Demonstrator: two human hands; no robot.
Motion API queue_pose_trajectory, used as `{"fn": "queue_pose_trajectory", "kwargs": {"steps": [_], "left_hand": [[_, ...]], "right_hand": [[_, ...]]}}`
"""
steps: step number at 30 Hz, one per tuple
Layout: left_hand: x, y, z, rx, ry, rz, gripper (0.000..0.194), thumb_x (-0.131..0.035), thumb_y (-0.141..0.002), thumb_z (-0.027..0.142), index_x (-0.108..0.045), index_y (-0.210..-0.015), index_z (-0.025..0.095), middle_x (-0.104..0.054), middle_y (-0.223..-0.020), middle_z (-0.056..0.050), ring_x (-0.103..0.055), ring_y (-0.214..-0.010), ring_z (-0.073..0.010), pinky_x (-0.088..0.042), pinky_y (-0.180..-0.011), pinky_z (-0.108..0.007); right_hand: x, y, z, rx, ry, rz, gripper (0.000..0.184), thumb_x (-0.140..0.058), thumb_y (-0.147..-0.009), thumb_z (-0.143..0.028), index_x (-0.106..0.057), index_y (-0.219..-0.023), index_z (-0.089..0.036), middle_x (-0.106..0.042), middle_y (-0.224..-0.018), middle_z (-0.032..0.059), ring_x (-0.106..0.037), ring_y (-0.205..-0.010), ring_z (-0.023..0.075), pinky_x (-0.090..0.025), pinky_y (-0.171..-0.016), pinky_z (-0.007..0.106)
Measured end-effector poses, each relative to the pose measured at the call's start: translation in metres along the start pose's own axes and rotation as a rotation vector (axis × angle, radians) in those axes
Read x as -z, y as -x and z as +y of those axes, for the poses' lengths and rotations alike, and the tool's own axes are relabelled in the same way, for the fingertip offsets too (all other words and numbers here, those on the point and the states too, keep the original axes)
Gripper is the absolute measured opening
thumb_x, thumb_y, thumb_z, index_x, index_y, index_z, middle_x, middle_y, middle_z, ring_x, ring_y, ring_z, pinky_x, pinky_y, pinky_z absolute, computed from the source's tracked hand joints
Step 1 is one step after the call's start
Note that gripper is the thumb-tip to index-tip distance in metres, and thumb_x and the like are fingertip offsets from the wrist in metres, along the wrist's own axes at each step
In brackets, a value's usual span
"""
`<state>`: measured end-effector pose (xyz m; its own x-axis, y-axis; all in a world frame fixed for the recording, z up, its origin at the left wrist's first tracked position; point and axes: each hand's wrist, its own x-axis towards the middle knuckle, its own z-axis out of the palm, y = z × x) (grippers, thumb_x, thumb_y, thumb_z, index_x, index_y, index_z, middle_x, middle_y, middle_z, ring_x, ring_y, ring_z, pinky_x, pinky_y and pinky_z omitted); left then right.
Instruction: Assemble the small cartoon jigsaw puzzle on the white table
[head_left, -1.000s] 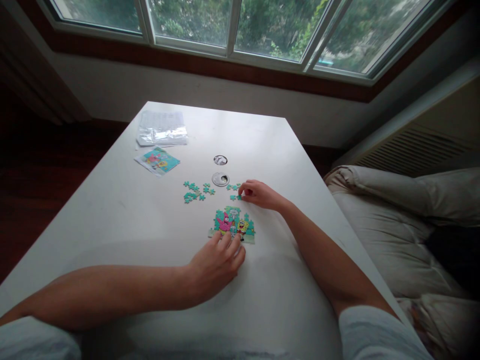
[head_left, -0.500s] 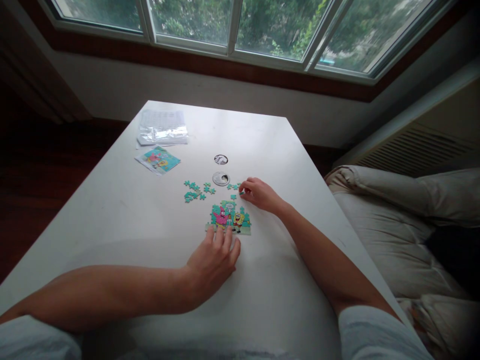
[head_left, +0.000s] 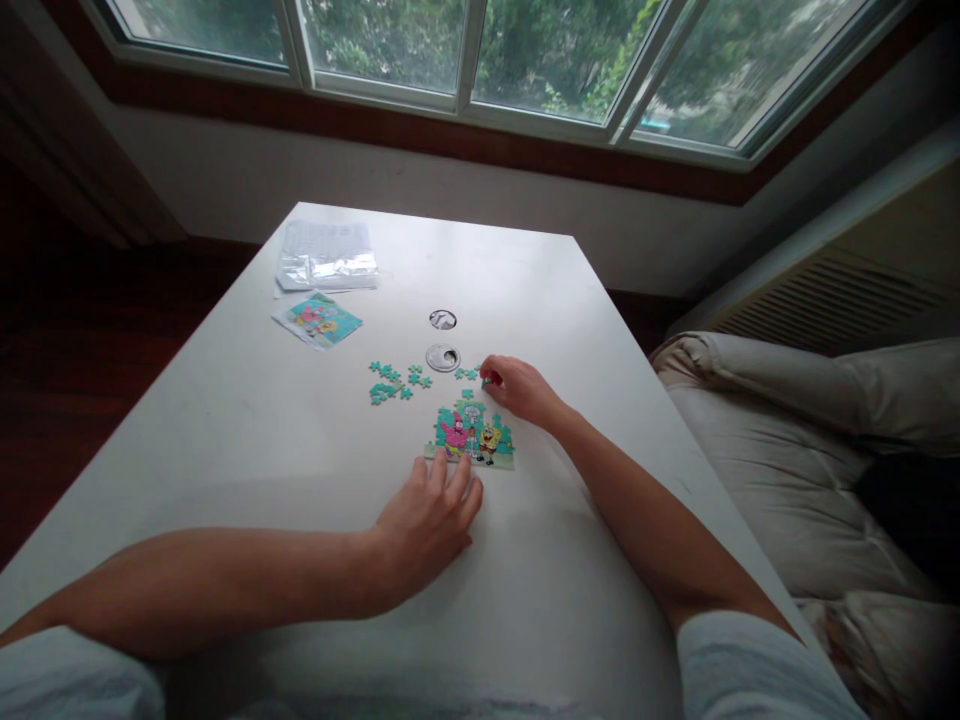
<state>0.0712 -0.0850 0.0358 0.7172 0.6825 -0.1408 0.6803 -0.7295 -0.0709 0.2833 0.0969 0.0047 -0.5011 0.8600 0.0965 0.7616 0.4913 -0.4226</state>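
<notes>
A partly joined jigsaw puzzle (head_left: 491, 440) with a pink starfish and a yellow sponge figure lies flat on the white table. At its lower left edge rests my left hand (head_left: 431, 512), palm down and open, its fingertips on or against the border. My right hand (head_left: 521, 388) is above the puzzle's upper right side, thumb and fingers pinched on a small teal puzzle piece that is mostly hidden. Beside those fingers are a few loose teal pieces (head_left: 468, 394). Another group of loose puzzle pieces (head_left: 390, 390) is scattered to the upper left.
Two round, silvery objects (head_left: 442, 358) lie beyond the pieces. A picture card (head_left: 319, 320) of the same characters is at the left, with a clear plastic packet (head_left: 328, 258) behind it. The table (head_left: 225, 440) borders a padded beige seat (head_left: 757, 470) on the right.
The joined puzzle has slid to the right under my left fingertips. My left hand has shifted only slightly, and my right hand has stayed nearly in place with its pinch.
</notes>
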Motion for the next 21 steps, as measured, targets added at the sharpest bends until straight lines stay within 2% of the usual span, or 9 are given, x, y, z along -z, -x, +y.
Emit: {"fn": "queue_pose_trajectory", "kwargs": {"steps": [6,12,17,21], "left_hand": [[0.001,0.001,-0.002,-0.001,-0.013,0.035,0.062,-0.064,-0.094,0.047,-0.051,-0.143,0.011,-0.047,-0.153,-0.024,-0.052,-0.133,-0.0427,-0.047,-0.102,-0.057],[0.008,0.000,-0.003,0.030,-0.028,0.014,0.057,-0.064,-0.094,0.044,-0.055,-0.137,0.007,-0.052,-0.145,-0.028,-0.058,-0.122,-0.0415,-0.049,-0.093,-0.053],[0.011,-0.001,-0.003,0.018,-0.026,0.003,0.059,-0.067,-0.092,0.047,-0.056,-0.135,0.009,-0.055,-0.142,-0.027,-0.058,-0.120,-0.0393,-0.049,-0.091,-0.049],[0.011,-0.001,-0.004,0.009,-0.030,0.003,0.060,-0.069,-0.091,0.048,-0.056,-0.135,0.008,-0.057,-0.138,-0.027,-0.058,-0.120,-0.0403,-0.048,-0.094,-0.051]], "right_hand": [[-0.003,0.004,-0.026,0.077,-0.323,-0.025,0.005,-0.063,-0.085,-0.018,-0.064,-0.090,-0.018,-0.065,-0.079,-0.0016,-0.052,-0.068,0.0106,-0.038,-0.068,0.023],[-0.018,0.012,-0.059,0.109,-0.610,-0.173,0.006,-0.067,-0.084,-0.023,-0.066,-0.086,-0.018,-0.067,-0.079,-0.0006,-0.057,-0.072,0.0113,-0.043,-0.068,0.023],[-0.031,0.014,-0.065,0.043,-0.684,-0.202,0.008,-0.069,-0.083,-0.024,-0.068,-0.085,-0.017,-0.068,-0.079,-0.0009,-0.059,-0.073,0.0115,-0.045,-0.069,0.023],[-0.034,0.014,-0.065,0.081,-0.621,-0.183,0.003,-0.069,-0.082,-0.019,-0.069,-0.084,-0.017,-0.066,-0.076,-0.0020,-0.058,-0.071,0.0107,-0.045,-0.069,0.022]]}}
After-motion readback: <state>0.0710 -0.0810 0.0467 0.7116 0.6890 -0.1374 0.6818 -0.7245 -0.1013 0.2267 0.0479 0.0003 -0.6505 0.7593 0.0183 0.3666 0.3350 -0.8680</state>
